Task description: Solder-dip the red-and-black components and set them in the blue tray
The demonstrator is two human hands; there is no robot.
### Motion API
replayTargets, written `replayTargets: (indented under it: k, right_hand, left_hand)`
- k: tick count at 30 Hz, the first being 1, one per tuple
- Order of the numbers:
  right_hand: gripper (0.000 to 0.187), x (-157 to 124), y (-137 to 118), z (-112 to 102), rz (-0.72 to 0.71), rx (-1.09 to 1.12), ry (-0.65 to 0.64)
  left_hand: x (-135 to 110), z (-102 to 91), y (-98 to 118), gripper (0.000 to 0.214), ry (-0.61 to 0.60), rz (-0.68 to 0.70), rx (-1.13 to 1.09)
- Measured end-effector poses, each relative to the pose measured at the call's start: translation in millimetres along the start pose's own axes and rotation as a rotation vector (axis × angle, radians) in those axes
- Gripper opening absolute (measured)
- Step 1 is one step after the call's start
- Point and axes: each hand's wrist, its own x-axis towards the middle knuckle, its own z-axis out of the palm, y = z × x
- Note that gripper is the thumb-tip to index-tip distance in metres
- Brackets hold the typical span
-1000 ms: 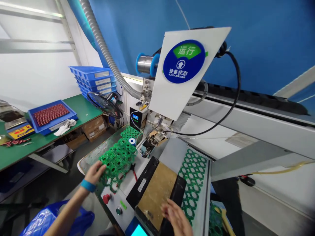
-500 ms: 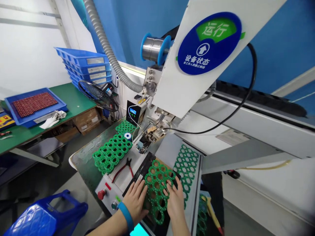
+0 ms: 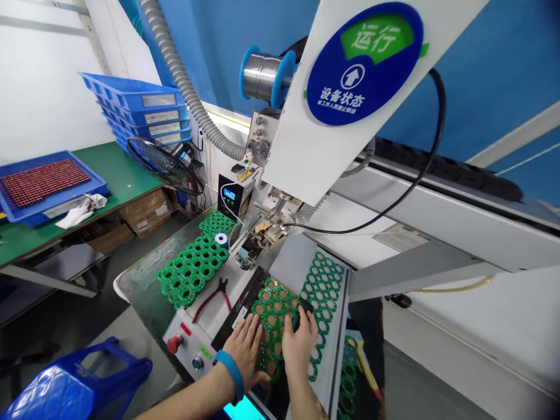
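Two sets of fingers, loosely parted rather than clenched, rest on a perforated green panel (image 3: pixel 276 307) at lower centre: left hand (image 3: pixel 244 349) at its left edge, right hand (image 3: pixel 300 343) opposite. Beneath lies a black-edged fixture (image 3: pixel 237 315). Seating seems in hand; next probably calls for squaring edges.

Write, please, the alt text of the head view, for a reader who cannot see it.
The left hand and right hand touch a green board full of round holes, on a white machine. Red-handled pliers and stacked green boards lie to the left; a wire spool is mounted above.
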Motion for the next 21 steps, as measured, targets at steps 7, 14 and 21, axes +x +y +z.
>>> replayTargets:
  k: [7, 14, 21]
  right_hand:
    - [0.071, 25, -27, 12, -0.278, -0.14, -0.271]
    - [0.086, 25, -35, 22, -0.263, -0.267, -0.42]
    - [0.083, 35, -35, 13, -0.231, -0.262, -0.447]
  left_hand:
    - [-1, -10.2, 4, 0.1, -0.054, -0.015, 0.002]
    - [-1, -13.9, 9, 0.1, -0.083, -0.041, -0.047]
    - [3, -37.4, 5, 0.082, -0.029, -0.014, -0.168]
